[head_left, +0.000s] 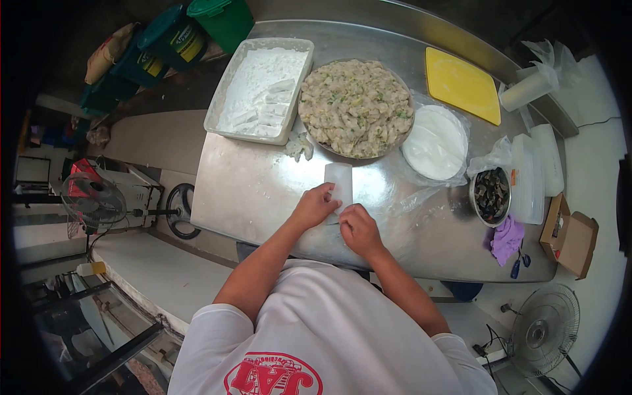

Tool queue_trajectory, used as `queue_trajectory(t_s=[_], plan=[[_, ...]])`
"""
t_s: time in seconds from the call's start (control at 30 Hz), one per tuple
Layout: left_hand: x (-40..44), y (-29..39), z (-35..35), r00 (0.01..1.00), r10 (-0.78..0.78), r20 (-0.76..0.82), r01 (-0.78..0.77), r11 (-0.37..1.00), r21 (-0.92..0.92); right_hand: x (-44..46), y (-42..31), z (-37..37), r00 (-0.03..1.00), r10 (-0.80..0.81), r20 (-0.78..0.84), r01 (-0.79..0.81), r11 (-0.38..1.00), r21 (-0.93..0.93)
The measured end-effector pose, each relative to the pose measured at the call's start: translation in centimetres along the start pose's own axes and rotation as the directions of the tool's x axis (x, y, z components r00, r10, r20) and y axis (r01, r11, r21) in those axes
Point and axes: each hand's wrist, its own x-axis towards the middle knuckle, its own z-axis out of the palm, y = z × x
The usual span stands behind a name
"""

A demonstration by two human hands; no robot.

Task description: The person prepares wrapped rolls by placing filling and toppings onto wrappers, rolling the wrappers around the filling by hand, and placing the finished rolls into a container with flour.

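Note:
A pale, partly folded wrapper [339, 176] lies upright to my view on the steel table, between my two hands. My left hand [316, 205] is closed on its left edge, fingertips pinching it. At the wrapper's lower right side, my right hand [359, 228] has its fingers curled against the edge. Just beyond the wrapper stands a large round bowl of minced filling with green bits [356, 108]. A stack of round white wrappers [434, 142] on plastic is to its right. On the left, a tray of white powder [259, 89] holds several rolled pieces.
A yellow board [463, 85] lies at the back right. Nearer on the right are a bowl of dark pieces [491, 196], a purple cloth [507, 241], clear containers [527, 178] and a cardboard box [570, 237]. The steel table's front edge [289, 252] is by my body.

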Motion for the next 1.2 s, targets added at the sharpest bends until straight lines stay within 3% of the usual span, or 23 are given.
queue_trajectory(t_s=[0.1,0.17,0.2,0.27,0.43,0.5,0.53,0.6,0.63,0.7,0.73,0.8,0.83,0.9,0.97,1.03,1.1,1.2], plan=[[0.1,-0.6,0.1,1.0,0.004,-0.008,-0.005,0.99,-0.142,0.6,0.7,-1.5,0.999,0.021,-0.039,-0.019,0.998,0.053],[0.1,-1.1,0.1,1.0,0.012,0.013,-0.009,0.982,-0.191,1.0,1.7,-2.2,0.983,-0.176,0.043,0.18,0.973,-0.146],[0.2,-1.1,0.0,0.999,0.023,0.035,-0.014,0.972,-0.234,1.2,2.1,-2.2,0.984,-0.175,0.042,0.179,0.972,-0.149],[0.2,-1.0,-0.1,0.999,0.033,0.032,-0.024,0.97,-0.242,1.5,2.7,-2.1,0.939,-0.28,0.202,0.319,0.926,-0.202],[-1.1,-0.4,-0.2,1.0,0.002,-0.027,-0.009,0.966,-0.259,1.7,4.0,-1.0,0.928,-0.281,0.246,0.335,0.917,-0.217],[-1.8,-1.4,0.7,0.927,0.165,-0.338,-0.175,0.985,-0.001,1.9,3.9,-1.1,0.933,-0.259,0.25,0.316,0.922,-0.224],[-2.3,-1.5,0.5,0.927,0.166,-0.337,-0.177,0.984,-0.002,2.1,3.9,-1.1,0.938,-0.237,0.255,0.293,0.932,-0.212],[-3.6,-1.7,-0.4,0.784,0.615,-0.084,-0.587,0.778,0.223,2.2,3.8,-1.1,0.941,-0.213,0.262,0.268,0.943,-0.197],[-3.7,-1.8,-0.4,0.786,0.612,-0.087,-0.583,0.781,0.223,2.3,3.8,-1.1,0.945,-0.188,0.268,0.243,0.95,-0.193],[-3.7,-1.9,-0.7,0.801,0.589,0.112,-0.594,0.756,0.275,2.6,3.3,-1.1,0.946,-0.168,0.279,0.225,0.956,-0.188],[-3.5,-1.8,-0.8,0.801,0.589,0.107,-0.594,0.756,0.275,2.6,2.7,-1.3,0.949,-0.161,0.27,0.212,0.961,-0.175],[-3.3,-1.3,-1.2,0.913,0.375,0.161,-0.404,0.888,0.219,2.3,1.5,-2.0,0.953,-0.152,0.262,0.199,0.966,-0.165],[-3.4,-0.8,-1.5,0.913,0.376,0.157,-0.404,0.888,0.22,2.0,1.0,-2.5,0.949,-0.124,0.291,0.168,0.977,-0.133],[-3.8,0.0,-2.0,0.947,0.15,0.285,-0.175,0.982,0.066,1.2,0.9,-2.4,0.942,-0.098,0.322,0.136,0.986,-0.099],[-4.2,-0.3,-1.8,0.944,0.239,0.225,-0.256,0.965,0.048,0.3,2.1,-1.8,0.944,-0.13,0.304,0.206,0.951,-0.232],[-4.3,-1.0,-1.1,0.932,0.322,0.169,-0.332,0.943,0.032,0.5,2.5,-1.4,0.947,-0.127,0.296,0.201,0.951,-0.234],[-3.8,-1.8,-0.5,0.825,0.565,0.007,-0.559,0.815,0.15,0.9,3.0,-1.1,0.95,-0.127,0.285,0.197,0.952,-0.234],[-2.6,-2.1,-0.5,0.843,0.538,-0.013,-0.532,0.836,0.138,1.8,3.0,-1.0,0.951,-0.059,0.303,0.131,0.966,-0.225]])
